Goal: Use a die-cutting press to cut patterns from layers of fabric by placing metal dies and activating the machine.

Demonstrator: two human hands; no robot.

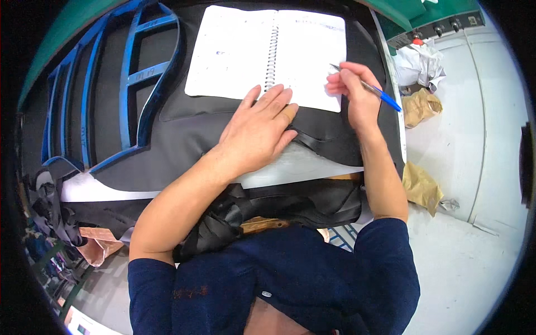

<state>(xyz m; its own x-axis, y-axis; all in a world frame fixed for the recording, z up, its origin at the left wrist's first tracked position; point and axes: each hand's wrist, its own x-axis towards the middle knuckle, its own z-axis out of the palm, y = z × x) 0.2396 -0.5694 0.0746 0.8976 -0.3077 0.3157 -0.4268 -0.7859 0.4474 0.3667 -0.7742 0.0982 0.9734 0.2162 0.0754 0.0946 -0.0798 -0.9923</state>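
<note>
Here, pen (pixel 389 100) in right grip (pixel 359 96), notebook (pixel 234 47) beneath

Open spiral-bound notebook (pixel 312 53), white pages, lying on black sheet material (pixel 184 131). Left hand (pixel 258 127) flat, fingers spread over the notebook's lower edge near the spiral. Right hand (pixel 362 96) grips a blue pen (pixel 389 101), tip at the right page's outer edge. Left of the notebook: blue frames (pixel 148 75) with crossbars, on the same black material. Far right: crumpled brown paper (pixel 420 107) below a white bundle (pixel 420 67).
</note>
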